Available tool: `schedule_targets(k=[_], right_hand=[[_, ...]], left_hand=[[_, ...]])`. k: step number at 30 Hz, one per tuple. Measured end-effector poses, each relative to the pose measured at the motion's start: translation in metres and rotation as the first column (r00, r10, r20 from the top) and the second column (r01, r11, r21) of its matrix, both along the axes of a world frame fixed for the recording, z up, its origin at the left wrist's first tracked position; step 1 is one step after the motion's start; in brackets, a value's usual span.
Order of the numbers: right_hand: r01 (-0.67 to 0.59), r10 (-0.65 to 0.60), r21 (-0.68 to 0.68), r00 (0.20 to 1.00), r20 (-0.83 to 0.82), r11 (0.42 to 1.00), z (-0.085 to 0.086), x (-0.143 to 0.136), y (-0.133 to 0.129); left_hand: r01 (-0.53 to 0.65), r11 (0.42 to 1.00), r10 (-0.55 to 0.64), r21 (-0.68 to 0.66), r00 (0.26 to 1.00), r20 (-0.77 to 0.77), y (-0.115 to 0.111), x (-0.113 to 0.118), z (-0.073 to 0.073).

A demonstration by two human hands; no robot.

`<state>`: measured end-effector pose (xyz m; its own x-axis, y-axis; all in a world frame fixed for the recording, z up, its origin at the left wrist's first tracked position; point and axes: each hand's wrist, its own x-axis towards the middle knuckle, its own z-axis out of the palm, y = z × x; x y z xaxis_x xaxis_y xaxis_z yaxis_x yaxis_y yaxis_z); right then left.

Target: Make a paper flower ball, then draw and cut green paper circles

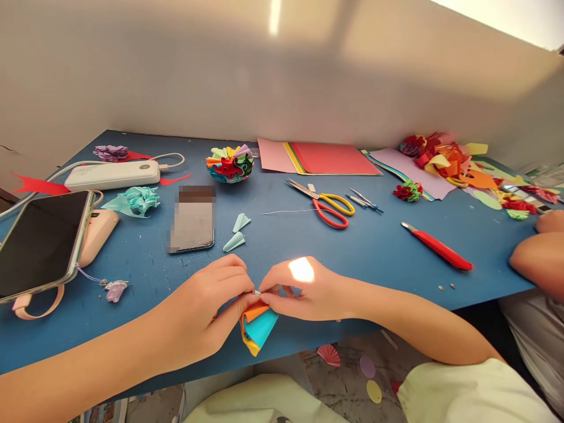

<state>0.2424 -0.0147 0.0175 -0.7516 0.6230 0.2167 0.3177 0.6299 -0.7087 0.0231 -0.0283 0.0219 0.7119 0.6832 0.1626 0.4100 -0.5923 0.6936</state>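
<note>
Near the table's front edge, my left hand [209, 305] and my right hand [304, 291] meet fingertip to fingertip. Both pinch the narrow top of a folded paper bundle [259, 329], which hangs below with orange, blue and yellow layers fanning out. A tiny pale tip shows between the thumbs and fingers. Just beyond my left hand lie two small pale green folded paper pieces [234, 241]. A thin wire [286, 211] lies farther back, by the red and yellow scissors [330, 208].
A phone [192, 220], another phone [46, 241] and a white power bank [114, 175] are on the left. A colourful paper flower [230, 164] and paper sheets [335, 158] lie behind. At right are a red cutter [440, 249], paper flowers [453, 158] and another person's arm [541, 258].
</note>
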Motion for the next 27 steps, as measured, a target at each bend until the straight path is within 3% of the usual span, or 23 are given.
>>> schedule_targets(k=[5,9,15,22,27], right_hand=[[0.018,-0.012,0.122,0.999,-0.052,0.992,-0.005,-0.002,0.000],[0.084,-0.050,0.270,0.990,-0.132,0.959,-0.009,-0.004,-0.002],[-0.060,0.069,0.347,0.998,-0.013,0.936,-0.005,-0.002,-0.003],[-0.082,0.077,0.372,0.997,0.028,0.925,-0.005,-0.003,-0.003],[-0.109,0.059,0.510,0.992,0.114,0.853,-0.005,-0.005,-0.005]], left_hand=[[-0.007,0.999,0.005,0.048,0.999,0.039,0.000,-0.002,-0.001],[0.034,0.998,-0.031,0.052,0.998,-0.053,-0.001,-0.003,0.006],[0.097,0.995,-0.094,0.020,0.988,-0.121,-0.004,-0.003,0.008],[0.141,0.989,-0.145,-0.042,0.980,-0.134,-0.003,-0.003,0.011],[0.139,0.988,-0.148,-0.072,0.977,-0.150,-0.001,-0.001,0.012]])
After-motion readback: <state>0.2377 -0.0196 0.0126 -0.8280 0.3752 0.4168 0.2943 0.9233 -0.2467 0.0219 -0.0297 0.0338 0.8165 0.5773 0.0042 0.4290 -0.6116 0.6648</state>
